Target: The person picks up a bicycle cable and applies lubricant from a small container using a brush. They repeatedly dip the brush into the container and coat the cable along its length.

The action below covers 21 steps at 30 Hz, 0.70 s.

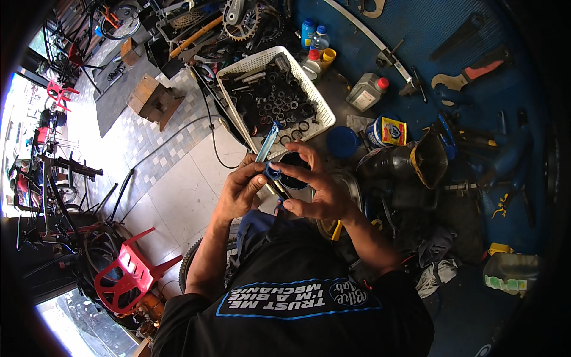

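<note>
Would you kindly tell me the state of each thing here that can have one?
Left hand: closed on the blue strip
Right hand: open, fingers spread
Blue strip: held, jutting from the left hand
Basket: open-topped, holding many parts
Grey bottle: capped
Near chair: unoccupied

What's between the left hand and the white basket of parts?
In the head view, a blue strip, pinched in the left hand, extends across the near rim of the white basket; whether they touch is unclear.
</note>
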Motion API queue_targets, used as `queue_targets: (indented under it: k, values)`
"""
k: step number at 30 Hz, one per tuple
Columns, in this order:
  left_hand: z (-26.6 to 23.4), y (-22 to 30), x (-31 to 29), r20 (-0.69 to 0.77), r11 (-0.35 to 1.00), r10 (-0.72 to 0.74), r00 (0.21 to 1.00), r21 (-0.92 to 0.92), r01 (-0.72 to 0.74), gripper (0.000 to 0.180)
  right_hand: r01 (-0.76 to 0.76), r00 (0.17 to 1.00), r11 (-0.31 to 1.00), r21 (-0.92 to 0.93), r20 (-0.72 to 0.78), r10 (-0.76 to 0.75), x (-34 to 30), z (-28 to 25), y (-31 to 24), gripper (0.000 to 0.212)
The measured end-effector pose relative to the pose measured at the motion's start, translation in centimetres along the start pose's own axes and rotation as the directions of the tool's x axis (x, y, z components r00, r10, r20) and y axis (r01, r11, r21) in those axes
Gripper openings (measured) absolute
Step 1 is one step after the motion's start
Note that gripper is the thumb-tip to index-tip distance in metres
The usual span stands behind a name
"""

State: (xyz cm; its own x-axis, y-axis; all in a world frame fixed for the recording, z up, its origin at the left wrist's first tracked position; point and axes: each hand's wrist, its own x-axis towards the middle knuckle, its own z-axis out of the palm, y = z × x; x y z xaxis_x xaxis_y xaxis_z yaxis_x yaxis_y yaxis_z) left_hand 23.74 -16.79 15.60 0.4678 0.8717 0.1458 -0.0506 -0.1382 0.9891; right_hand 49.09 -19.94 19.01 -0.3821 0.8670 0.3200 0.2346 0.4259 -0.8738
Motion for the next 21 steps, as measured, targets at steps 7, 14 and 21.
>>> queue_targets:
  k: [7, 14, 21]
  values:
    - [0.4, 0.8, 0.0, -0.046, 0.998, -0.029, 0.999, -0.065, 0.026, 0.033, 0.055, 0.998, 0.883, -0.467, 0.002, -0.062, 0.7, -0.1, -1.8, 0.066]
    - [-0.3, 1.0, -0.1, -0.04, 0.998, -0.018, 0.999, 0.062, 0.02, 0.031, 0.124, 0.989, 0.599, -0.791, 0.047, -0.142, 0.3, -0.6, -2.8, 0.058]
    - [-0.5, 0.8, -0.3, -0.071, 0.996, -0.003, 0.997, 0.09, 0.01, 0.031, 0.168, 0.983, 0.595, -0.786, 0.093, -0.155, 0.4, -2.8, -3.3, 0.053]
